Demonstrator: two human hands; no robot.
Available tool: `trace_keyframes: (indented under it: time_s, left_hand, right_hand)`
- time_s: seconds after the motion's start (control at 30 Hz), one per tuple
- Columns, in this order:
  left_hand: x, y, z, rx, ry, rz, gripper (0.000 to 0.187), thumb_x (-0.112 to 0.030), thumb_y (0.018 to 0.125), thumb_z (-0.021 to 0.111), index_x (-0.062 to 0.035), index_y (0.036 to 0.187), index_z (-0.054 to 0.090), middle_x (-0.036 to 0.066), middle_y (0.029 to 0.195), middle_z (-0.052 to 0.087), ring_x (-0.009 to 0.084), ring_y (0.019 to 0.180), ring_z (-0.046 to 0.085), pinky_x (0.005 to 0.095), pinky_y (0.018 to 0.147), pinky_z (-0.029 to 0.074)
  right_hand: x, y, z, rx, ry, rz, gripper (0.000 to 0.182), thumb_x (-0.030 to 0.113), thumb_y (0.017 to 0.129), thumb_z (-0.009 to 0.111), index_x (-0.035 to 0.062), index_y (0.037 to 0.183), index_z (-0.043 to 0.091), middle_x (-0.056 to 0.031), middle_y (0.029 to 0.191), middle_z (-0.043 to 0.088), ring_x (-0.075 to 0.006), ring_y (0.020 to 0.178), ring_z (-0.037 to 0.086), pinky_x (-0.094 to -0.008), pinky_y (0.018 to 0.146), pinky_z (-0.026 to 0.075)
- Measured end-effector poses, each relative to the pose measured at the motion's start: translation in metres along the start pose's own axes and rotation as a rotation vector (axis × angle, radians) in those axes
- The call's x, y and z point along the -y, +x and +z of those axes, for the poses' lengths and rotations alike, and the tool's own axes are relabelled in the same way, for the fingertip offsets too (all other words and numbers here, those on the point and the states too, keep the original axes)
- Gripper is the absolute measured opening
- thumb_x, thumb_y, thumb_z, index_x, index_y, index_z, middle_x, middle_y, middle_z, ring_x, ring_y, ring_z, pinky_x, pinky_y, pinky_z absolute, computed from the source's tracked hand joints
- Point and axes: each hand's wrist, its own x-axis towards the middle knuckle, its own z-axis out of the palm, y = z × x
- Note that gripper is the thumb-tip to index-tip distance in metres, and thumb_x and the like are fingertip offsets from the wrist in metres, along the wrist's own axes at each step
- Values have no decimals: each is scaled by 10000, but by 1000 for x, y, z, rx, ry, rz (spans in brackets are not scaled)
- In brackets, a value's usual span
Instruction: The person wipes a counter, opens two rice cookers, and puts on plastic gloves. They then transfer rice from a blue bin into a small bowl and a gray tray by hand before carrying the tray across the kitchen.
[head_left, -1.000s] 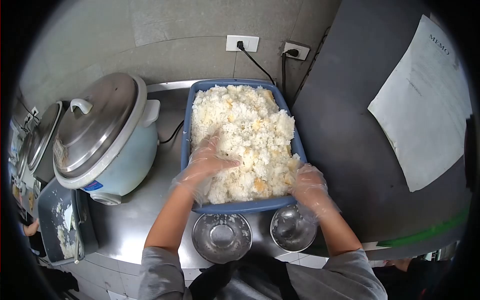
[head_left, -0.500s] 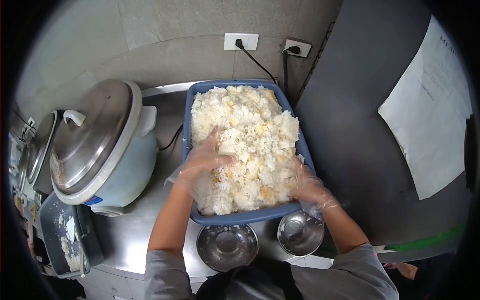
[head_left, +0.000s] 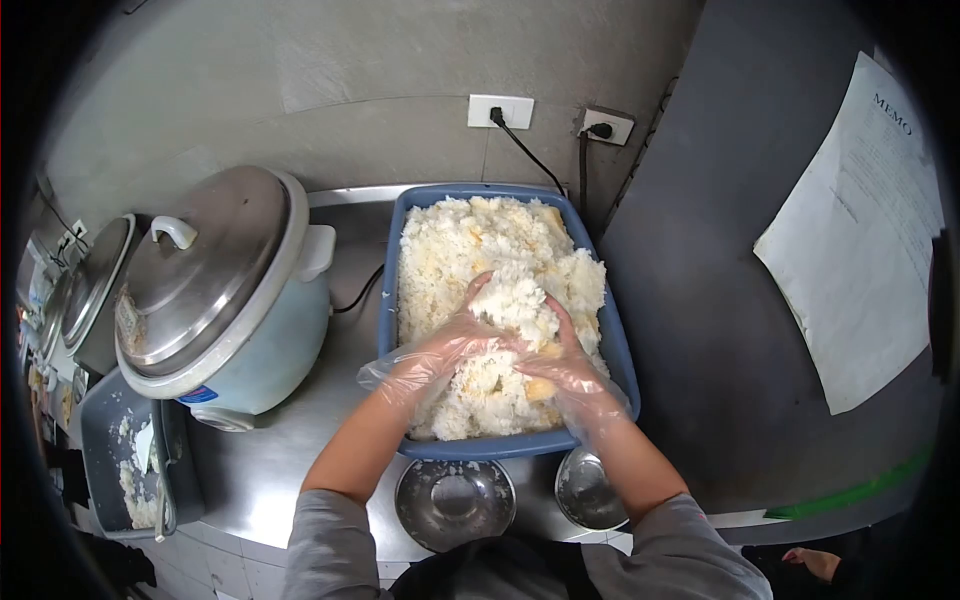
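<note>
A blue tub (head_left: 388, 300) is heaped with white cooked rice (head_left: 440, 250), flecked with yellowish-brown bits. My left hand (head_left: 470, 338), in a clear plastic glove, cups a clump of rice from the left. From the right, my right hand (head_left: 568, 362), gloved the same way, presses on that clump. The rice between my two hands sits over the middle of the heap, and loose rice lies just below my wrists. Some fingertips are hidden in or behind the rice.
A large rice cooker (head_left: 260, 330) with a metal lid stands left of the tub. Two steel bowls, one wide (head_left: 455, 505) and one smaller (head_left: 592, 490), sit at the near edge. A grey bin (head_left: 105, 430) holds rice scraps. A memo sheet (head_left: 860, 240) hangs at right.
My hands have come together from the tub's two sides, gathering a clump of rice between them. The whole view has shifted slightly.
</note>
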Motion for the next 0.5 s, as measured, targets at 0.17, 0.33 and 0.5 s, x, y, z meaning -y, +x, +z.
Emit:
trace_keyframes:
  time_s: [0.17, 0.33, 0.5]
  left_hand:
    - [-19, 19, 8, -182, 325, 114, 604, -129, 722, 787, 33, 1233, 509, 104, 1060, 634, 168, 834, 631, 283, 777, 518]
    - [-22, 44, -4, -465, 349, 170, 424, -113, 720, 702, 39, 1095, 575, 128, 909, 666, 197, 798, 640, 311, 711, 509]
    - [-12, 59, -19, -548, 861, 296, 494, -172, 751, 691, 79, 1148, 538, 207, 1037, 633, 248, 925, 623, 340, 804, 487]
  right_hand:
    - [-3, 48, 0, -22, -344, -120, 914, 28, 657, 821, 16, 1399, 288, -108, 1299, 486, -168, 1172, 482, -266, 972, 419]
    - [-9, 89, -24, -21, 22, -308, 595, 24, 741, 746, 7, 1264, 463, -68, 1056, 624, -127, 940, 592, -246, 853, 470]
    - [45, 85, -3, -402, -674, -262, 419, 333, 854, 671, -22, 1060, 584, -113, 954, 662, -210, 892, 618, -304, 818, 465]
